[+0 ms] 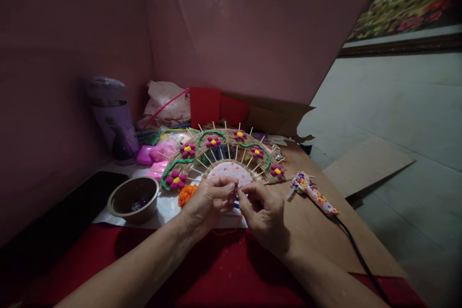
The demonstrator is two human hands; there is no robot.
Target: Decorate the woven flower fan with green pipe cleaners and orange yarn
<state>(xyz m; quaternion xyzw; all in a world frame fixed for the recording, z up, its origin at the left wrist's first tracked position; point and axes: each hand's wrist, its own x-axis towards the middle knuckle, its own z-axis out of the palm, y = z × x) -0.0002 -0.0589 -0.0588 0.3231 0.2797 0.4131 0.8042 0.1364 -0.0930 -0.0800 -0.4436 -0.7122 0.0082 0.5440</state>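
Observation:
My left hand [207, 198] and my right hand [266, 214] meet at the centre, in front of a half-round woven fan [195, 147]. Their fingertips pinch a small dark piece [237, 186], purplish and too small to name. The fan is brown twine on thin sticks, with purple and yellow flowers, green vines and a dotted pale half-disc [231, 170] at its base. Beside my left hand lies a ball of orange yarn [186, 195]. A loose orange strand [227, 232] runs beneath both hands. A brown bowl [153, 202] further left holds something dark and shiny.
On the right, a flower-patterned glue gun [315, 195] with a black cord rests on brown cardboard [310, 240]. A purple tumbler [115, 120] stands back left, near pink bags [164, 149] and a dark flat slab [83, 202]. Red cloth [209, 269] covers the front; pink panels rise behind.

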